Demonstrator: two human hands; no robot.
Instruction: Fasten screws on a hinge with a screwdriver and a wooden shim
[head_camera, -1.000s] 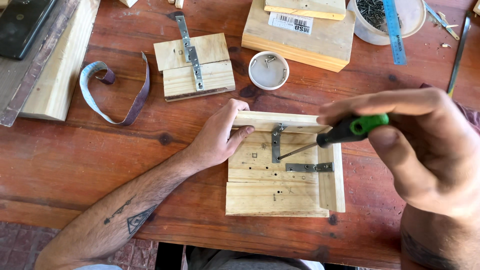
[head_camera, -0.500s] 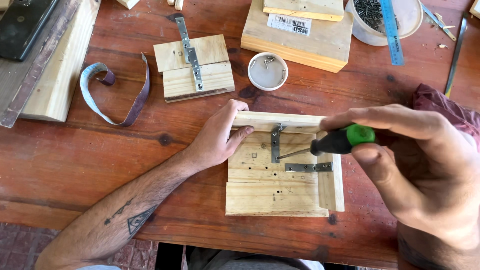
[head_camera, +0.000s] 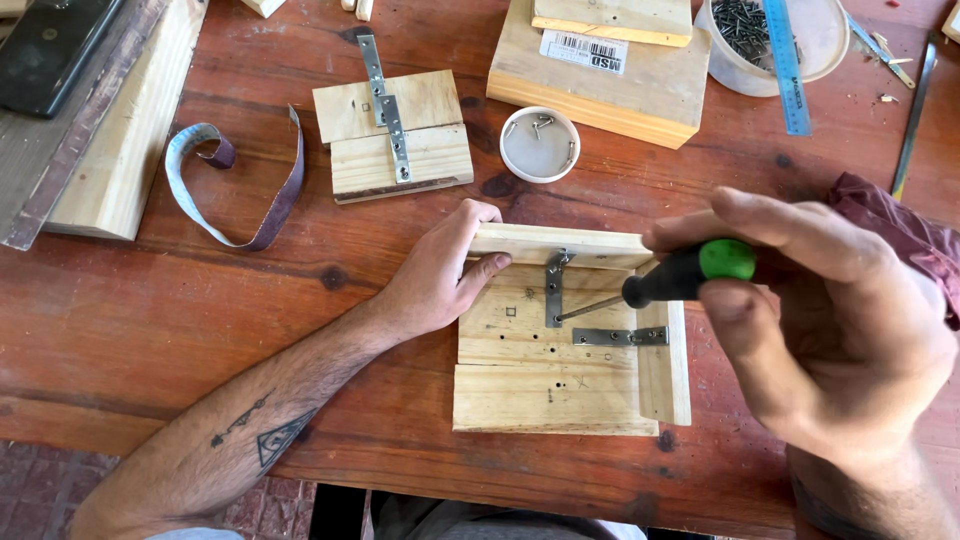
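A pale wooden box piece (head_camera: 540, 380) with two raised walls lies on the red-brown table (head_camera: 200, 300). My left hand (head_camera: 440, 270) grips the left end of its far wall. A green-and-black screwdriver (head_camera: 680, 275) is held in my right hand (head_camera: 830, 330), its tip on the upright metal bracket (head_camera: 553, 290) fixed to the far wall. A second metal bracket (head_camera: 620, 337) lies along the floor toward the right wall.
A small white lid (head_camera: 540, 145) holds screws beyond the box. Another wood block with a metal strip (head_camera: 395, 135) lies far left of it. A sanding belt loop (head_camera: 240, 185), stacked boards (head_camera: 600, 70), a screw tub (head_camera: 760, 40) and a blue ruler (head_camera: 785, 60) surround.
My right hand has shifted slightly left and lower, swinging the screwdriver handle down while its tip stays on the upright bracket. My left hand has not moved.
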